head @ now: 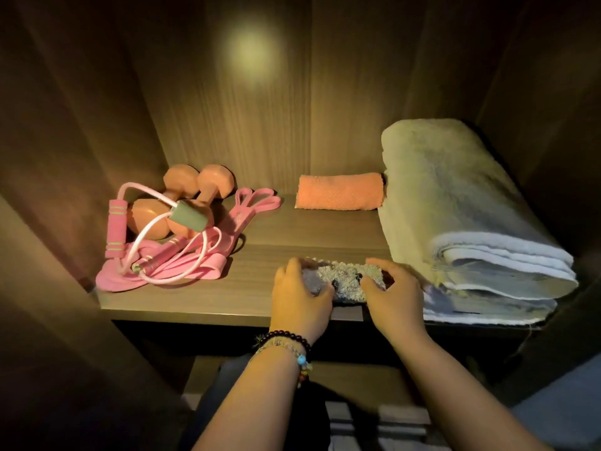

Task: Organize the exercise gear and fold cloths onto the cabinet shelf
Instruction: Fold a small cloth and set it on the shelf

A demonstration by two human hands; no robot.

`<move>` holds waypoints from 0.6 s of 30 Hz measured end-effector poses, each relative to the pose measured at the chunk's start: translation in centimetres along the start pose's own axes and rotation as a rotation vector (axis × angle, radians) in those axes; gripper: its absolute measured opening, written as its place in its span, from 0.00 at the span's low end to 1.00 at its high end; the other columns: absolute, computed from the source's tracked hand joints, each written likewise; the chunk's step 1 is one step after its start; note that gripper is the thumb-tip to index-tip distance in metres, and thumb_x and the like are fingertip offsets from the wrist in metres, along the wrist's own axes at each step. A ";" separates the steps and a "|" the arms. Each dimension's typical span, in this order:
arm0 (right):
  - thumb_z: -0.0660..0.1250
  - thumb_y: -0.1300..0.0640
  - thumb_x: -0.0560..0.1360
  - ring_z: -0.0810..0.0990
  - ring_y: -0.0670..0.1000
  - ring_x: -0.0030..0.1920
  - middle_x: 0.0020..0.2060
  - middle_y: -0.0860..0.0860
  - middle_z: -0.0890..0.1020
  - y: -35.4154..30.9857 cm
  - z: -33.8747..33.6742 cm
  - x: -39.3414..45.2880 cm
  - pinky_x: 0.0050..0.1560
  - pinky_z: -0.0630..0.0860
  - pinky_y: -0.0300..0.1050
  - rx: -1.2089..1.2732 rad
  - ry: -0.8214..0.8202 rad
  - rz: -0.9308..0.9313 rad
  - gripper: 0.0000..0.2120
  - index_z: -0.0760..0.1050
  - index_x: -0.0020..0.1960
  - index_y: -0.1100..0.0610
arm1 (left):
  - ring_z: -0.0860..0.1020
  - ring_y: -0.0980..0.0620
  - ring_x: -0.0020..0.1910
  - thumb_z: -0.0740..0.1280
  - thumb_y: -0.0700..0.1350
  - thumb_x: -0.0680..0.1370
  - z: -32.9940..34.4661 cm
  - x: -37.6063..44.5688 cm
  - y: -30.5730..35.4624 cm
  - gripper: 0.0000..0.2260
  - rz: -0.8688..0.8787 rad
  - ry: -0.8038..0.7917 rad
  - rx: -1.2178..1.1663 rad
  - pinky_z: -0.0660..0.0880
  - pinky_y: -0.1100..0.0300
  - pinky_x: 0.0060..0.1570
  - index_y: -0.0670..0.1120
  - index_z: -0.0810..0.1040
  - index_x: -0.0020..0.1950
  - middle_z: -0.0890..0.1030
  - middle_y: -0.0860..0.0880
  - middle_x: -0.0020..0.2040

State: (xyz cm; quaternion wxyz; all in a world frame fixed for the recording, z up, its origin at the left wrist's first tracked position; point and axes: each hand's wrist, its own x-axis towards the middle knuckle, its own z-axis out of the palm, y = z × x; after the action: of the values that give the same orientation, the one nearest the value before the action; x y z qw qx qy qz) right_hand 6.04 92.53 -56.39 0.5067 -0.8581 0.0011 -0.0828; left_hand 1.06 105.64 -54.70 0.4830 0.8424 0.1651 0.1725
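A small fuzzy grey cloth [344,278] lies folded at the front edge of the wooden cabinet shelf [266,229]. My left hand [300,296] grips its left end and my right hand [392,296] grips its right end, fingers curled over the fabric. At the back lies a rolled orange cloth [340,192]. A large folded white towel [461,216] fills the shelf's right side. On the left sit two orange dumbbells [192,196], a pink jump rope [136,236] and pink resistance bands [247,206] in a loose pile.
Wooden cabinet walls close in at left, right and back. A lower shelf [357,382] shows beneath my arms, with dark items below. Beaded bracelets [286,345] circle my left wrist.
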 end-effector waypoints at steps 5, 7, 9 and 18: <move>0.70 0.59 0.73 0.74 0.42 0.37 0.46 0.50 0.77 1.0 1.4 2.7 0.41 0.67 0.34 -0.134 0.093 -0.133 0.13 0.80 0.57 0.52 | 0.69 0.46 0.64 0.71 0.44 0.72 -0.5 2.4 -1.3 0.21 0.211 -0.018 0.354 0.66 0.65 0.58 0.49 0.73 0.63 0.70 0.46 0.65; 0.70 0.61 0.73 0.78 0.54 0.47 0.50 0.55 0.77 0.7 2.0 4.1 0.52 0.71 0.41 -0.120 0.123 -0.180 0.13 0.80 0.57 0.56 | 0.60 0.42 0.72 0.71 0.45 0.72 0.0 2.3 -1.5 0.27 0.352 -0.001 0.563 0.63 0.52 0.69 0.48 0.69 0.70 0.60 0.42 0.74; 0.69 0.62 0.73 0.77 0.59 0.53 0.53 0.58 0.78 0.2 2.5 5.8 0.57 0.70 0.46 -0.121 0.129 -0.167 0.13 0.80 0.57 0.58 | 0.54 0.41 0.76 0.69 0.48 0.74 0.8 2.0 -1.7 0.30 0.496 -0.057 0.679 0.59 0.47 0.73 0.46 0.65 0.75 0.55 0.41 0.78; 0.60 0.65 0.78 0.61 0.55 0.74 0.72 0.57 0.66 0.0 3.3 7.5 0.71 0.57 0.42 -0.165 0.107 -0.159 0.23 0.65 0.73 0.57 | 0.36 0.51 0.77 0.55 0.51 0.80 3.6 4.6 -2.5 0.30 0.513 -0.256 0.723 0.40 0.50 0.76 0.48 0.47 0.79 0.40 0.51 0.79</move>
State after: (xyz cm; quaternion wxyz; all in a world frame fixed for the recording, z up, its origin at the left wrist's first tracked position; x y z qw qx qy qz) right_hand 13.90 94.80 -56.90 0.4256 -0.8886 -0.0333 -0.1678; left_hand 6.47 106.18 -57.97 0.1163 0.9850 -0.0601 0.1122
